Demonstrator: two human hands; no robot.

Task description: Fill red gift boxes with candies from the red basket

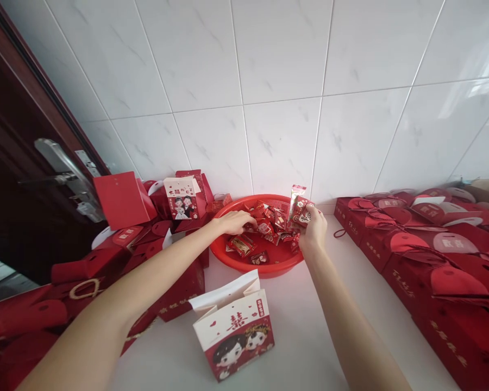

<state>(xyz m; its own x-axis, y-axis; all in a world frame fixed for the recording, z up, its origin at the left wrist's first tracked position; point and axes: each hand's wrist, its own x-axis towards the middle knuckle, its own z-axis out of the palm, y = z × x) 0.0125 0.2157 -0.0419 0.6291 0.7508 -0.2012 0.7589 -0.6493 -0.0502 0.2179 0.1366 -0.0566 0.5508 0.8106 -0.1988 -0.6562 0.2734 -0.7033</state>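
A red plastic basket (228,259) with a perforated wall holds several red-wrapped candies (242,245). My left hand (237,221) reaches over its left rim, fingers bent down and together among the candies; whatever they pinch is hidden. Over the right rim, my right hand (314,229) is closed on several wrapped candies (301,210), one in a long pale-and-red wrapper that sticks up. In front of the basket, between my forearms, a cream-and-red paper gift box (238,336) stands with its top open. Two cartoon faces are printed on its front.
Red gift boxes (415,255) stand in rows on the right. More red boxes (142,244) are piled on the left, with a cartoon-couple box (182,201) on top. Behind the white table (305,326) is a tiled wall (285,146); a dark door (20,152) is at left.
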